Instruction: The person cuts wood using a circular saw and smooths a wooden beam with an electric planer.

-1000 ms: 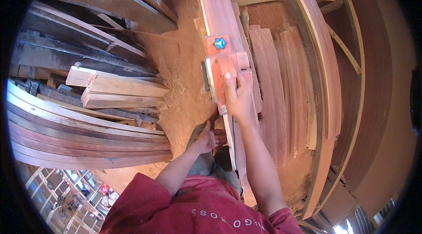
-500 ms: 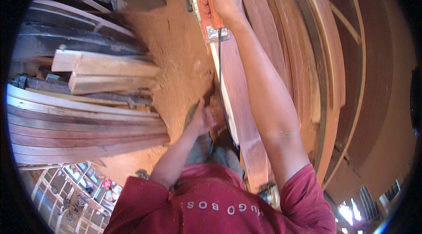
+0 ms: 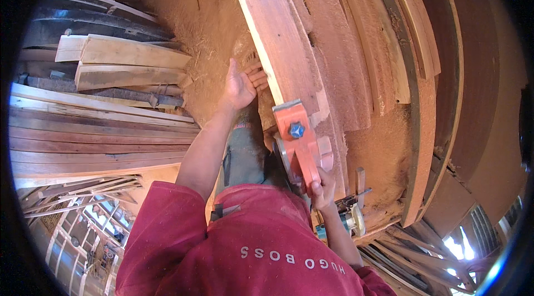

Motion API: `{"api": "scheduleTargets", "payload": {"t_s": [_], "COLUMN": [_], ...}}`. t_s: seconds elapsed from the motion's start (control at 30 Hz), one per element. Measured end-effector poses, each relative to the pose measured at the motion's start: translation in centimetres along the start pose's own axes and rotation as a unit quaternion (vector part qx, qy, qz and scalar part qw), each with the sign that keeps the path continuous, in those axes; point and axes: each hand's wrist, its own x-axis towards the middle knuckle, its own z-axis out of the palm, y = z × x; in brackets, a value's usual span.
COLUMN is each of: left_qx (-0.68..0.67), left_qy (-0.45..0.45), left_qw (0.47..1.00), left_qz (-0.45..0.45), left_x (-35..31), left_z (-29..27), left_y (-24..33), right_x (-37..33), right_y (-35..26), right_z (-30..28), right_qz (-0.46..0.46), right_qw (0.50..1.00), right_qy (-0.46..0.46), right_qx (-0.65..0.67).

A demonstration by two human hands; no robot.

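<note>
My right hand (image 3: 324, 189) is wrapped round the rear handle of an orange electric hand planer (image 3: 300, 148) with a blue knob, close to my body. The planer's front end lies over the near end of a long reddish plank (image 3: 272, 23) with a pale left edge. Beside that edge is my left hand (image 3: 243, 85), open, palm partly up. Its fingertips reach the plank's edge; whether they press on it I cannot tell. The planer's sole is hidden from view.
More dust-covered boards (image 3: 356, 73) lie to the right of the plank. Stacked planks (image 3: 100, 143) and short pale blocks (image 3: 130, 54) are on the left. A green power tool (image 3: 351, 221) sits at the lower right, and sawdust (image 3: 208, 23) covers the floor.
The planer has come back from the far part of the plank to near my body, with my right hand still on it. My left hand has moved forward to the plank's left edge.
</note>
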Motion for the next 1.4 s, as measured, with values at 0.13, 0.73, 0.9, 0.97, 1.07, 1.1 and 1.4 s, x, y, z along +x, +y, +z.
{"api": "scheduleTargets", "payload": {"t_s": [0.13, 0.73, 0.9, 0.97, 1.07, 1.1, 1.4], "left_qx": [-0.005, -0.025, -0.023, -0.055, 0.008, -0.039, 0.0], "left_qy": [0.018, 0.073, -0.042, -0.139, 0.041, -0.013, 0.088], "left_qw": [1.0, 0.997, 0.998, 0.987, 0.995, 0.994, 0.979], "left_qz": [0.0, -0.023, -0.034, -0.059, -0.087, -0.1, -0.184], "left_x": [0.2, -1.4, -0.7, -0.6, -0.8, -0.8, -0.3], "left_z": [0.3, 3.2, 0.8, 0.7, 2.6, 2.0, 2.5], "left_y": [-0.4, 1.1, 1.5, 1.9, 2.8, 3.1, 4.5], "right_x": [0.4, 21.7, 27.2, 29.4, 31.9, 32.8, 41.7], "right_y": [0.3, -14.1, -18.7, -19.4, -21.7, -22.3, -26.6], "right_z": [0.1, 6.1, 7.7, 8.6, 8.9, 9.3, 12.0], "right_qz": [-0.015, -0.114, -0.127, -0.157, -0.12, -0.123, -0.196], "right_qw": [1.0, 0.993, 0.991, 0.985, 0.991, 0.991, 0.978], "right_qy": [-0.002, 0.011, 0.025, 0.048, 0.03, 0.03, 0.07], "right_qx": [0.004, -0.029, -0.039, -0.052, -0.053, -0.052, -0.035]}}
